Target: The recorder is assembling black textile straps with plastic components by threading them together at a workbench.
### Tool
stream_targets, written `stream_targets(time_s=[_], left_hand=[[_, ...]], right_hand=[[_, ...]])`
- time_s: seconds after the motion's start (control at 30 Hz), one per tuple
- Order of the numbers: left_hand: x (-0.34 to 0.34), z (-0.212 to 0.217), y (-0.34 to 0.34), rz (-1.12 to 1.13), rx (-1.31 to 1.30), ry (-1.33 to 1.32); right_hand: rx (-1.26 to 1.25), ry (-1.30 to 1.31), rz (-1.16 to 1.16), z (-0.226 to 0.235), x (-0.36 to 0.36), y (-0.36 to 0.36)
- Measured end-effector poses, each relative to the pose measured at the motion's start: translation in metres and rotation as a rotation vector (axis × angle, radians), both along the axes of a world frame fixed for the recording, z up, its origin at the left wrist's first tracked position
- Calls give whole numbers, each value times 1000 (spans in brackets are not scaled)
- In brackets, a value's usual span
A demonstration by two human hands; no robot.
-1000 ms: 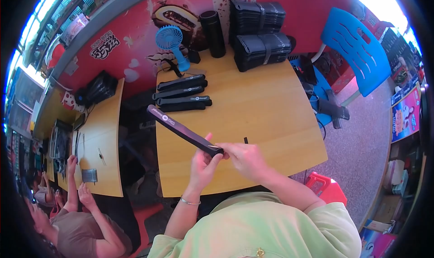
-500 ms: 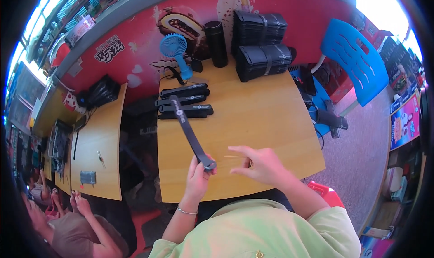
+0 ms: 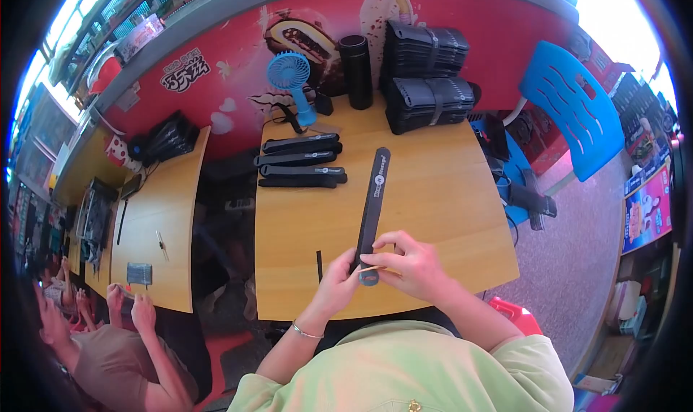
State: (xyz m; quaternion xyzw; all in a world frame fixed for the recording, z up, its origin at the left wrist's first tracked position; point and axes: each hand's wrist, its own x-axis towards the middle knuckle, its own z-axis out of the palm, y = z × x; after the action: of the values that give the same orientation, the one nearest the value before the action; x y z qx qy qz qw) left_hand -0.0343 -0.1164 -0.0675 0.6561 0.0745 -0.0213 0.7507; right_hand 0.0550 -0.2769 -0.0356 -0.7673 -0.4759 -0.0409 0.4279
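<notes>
My left hand (image 3: 337, 281) is closed around the lower part of a long black strap (image 3: 372, 195) with pale printing and a rounded far end. The strap points away from me over the table, and its near end hangs just past my fingers. My right hand (image 3: 411, 266) pinches at that near end, with a thin tan band (image 3: 390, 271), like a rubber band, running across the strap. Part of the band is hidden by the fingers. A short narrow black strip (image 3: 319, 266) lies on the table beside my left hand.
On the wooden table (image 3: 447, 210), several similar straps (image 3: 302, 172) lie in bundles at the left. Behind are a blue fan (image 3: 290, 80), a black cylinder (image 3: 356, 73) and banded black stacks (image 3: 431, 102). A blue chair (image 3: 574, 109) stands right; a co-worker (image 3: 130, 354) sits left.
The strap has swung from leaning left to pointing nearly straight away. My left hand moved right, and my right hand came in to meet it with the tan band.
</notes>
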Motion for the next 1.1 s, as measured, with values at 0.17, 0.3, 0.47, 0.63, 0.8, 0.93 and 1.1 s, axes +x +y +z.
stream_targets(time_s=[0.17,0.3,0.47,0.63,0.8,0.93,1.1], left_hand=[[6,6,-3,-91,113,-25],[-9,5,10,-289,78,72],[-50,1,70,-545,42,236],[-75,-8,100,-161,-20,283],[-45,-23,78,122,-207,42],[-27,-41,63,260,-100,2],[-28,-60,70,418,21,-29]], right_hand=[[96,1,32,-17,7,-1],[322,696,-210,-23,45,-25],[728,593,-790,25,168,-115],[539,192,-758,39,196,-131],[149,159,-436,-4,154,-67],[-138,64,-162,-68,131,-64],[-369,-78,-8,-70,133,-77]])
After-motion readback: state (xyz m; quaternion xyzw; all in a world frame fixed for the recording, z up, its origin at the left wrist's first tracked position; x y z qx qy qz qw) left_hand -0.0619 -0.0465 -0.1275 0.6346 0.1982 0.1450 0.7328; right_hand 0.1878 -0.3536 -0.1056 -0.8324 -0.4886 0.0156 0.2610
